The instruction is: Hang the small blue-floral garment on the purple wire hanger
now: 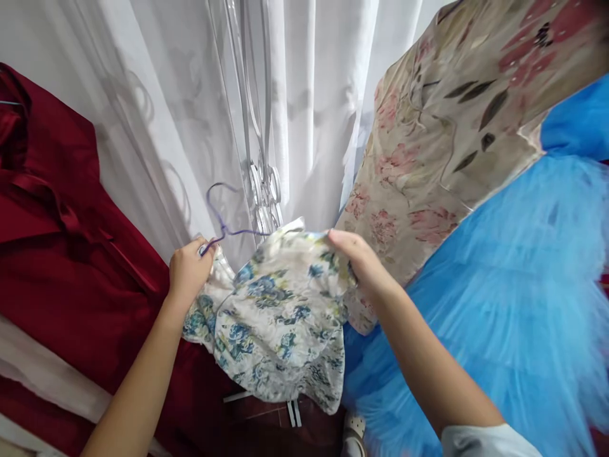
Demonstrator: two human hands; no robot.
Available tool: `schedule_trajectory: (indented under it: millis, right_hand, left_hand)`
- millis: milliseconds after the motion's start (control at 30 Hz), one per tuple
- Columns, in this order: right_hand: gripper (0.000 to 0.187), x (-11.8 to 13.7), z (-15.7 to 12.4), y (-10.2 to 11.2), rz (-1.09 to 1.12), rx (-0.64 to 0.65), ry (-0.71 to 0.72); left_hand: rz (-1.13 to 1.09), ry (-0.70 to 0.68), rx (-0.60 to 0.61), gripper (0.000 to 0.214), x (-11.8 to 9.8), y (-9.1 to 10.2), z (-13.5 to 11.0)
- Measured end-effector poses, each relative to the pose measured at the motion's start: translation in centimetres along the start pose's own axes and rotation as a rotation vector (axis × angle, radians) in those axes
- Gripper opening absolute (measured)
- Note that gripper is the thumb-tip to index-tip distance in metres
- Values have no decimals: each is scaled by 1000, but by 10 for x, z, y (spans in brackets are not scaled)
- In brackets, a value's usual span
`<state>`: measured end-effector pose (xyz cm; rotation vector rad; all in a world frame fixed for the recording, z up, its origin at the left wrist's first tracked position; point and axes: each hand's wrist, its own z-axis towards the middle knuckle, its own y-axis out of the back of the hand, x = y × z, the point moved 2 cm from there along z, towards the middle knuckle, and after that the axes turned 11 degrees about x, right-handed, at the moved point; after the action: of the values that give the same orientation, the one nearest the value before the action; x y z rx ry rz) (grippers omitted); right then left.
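A white blouse with blue flowers (280, 311) hangs between my two hands, partly on a thin purple wire hanger (224, 228). My left hand (189, 270) is closed at one shoulder, gripping the hanger's arm together with the cloth there. On the other side, my right hand (356, 257) pinches the top edge of the blouse at its shoulder. The hanger's hook points up and stands free of any rail. Part of the hanger is hidden by the blouse.
A dark red garment (109, 254) hangs at the left. White curtains (314, 95) and a white metal stand (261, 146) are behind. To the right hang a beige floral garment (409, 165) and a blue tulle dress (476, 273). A shoe (354, 428) shows on the dark floor.
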<state>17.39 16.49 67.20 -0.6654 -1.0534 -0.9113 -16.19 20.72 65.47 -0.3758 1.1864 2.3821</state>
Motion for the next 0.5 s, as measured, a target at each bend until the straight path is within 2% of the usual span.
schedule_trajectory:
  millis: [100,133,167,200,233,300,333,433,500]
  right_hand:
    - [63,0,-17,-45,-111,515,26]
    - [66,-5,-24,-54,-165,638,35]
    - [64,-14,-29,-60,-226,682,46]
    - [60,-25,-32,-62,-293,642,54]
    - [55,-40,-34,-60,-363,544,52]
    - [54,-76,-36,-51,-477,289,18]
    - [54,-95,-38,-46,-508,233,-20]
    - [45,-140,-56,-29,-351,191,-161]
    - [46,-150,-77,-15,-150,121,-247]
  left_hand:
    - [-387,150,-12,50,25,-25,-5]
    - [-522,172,-3,55,27,-34,-10]
    - [-635,168,21,58,25,-44,-17]
    - [-731,135,71,61,18,-54,-25]
    - [-817,82,152,64,5,-64,-34]
    - [-998,-21,407,68,-32,-85,-51]
    - [-1096,-61,582,70,-54,-95,-59]
    - [-1381,-113,961,71,-120,-116,-76]
    - [-1495,-109,1069,64,-150,-121,-78]
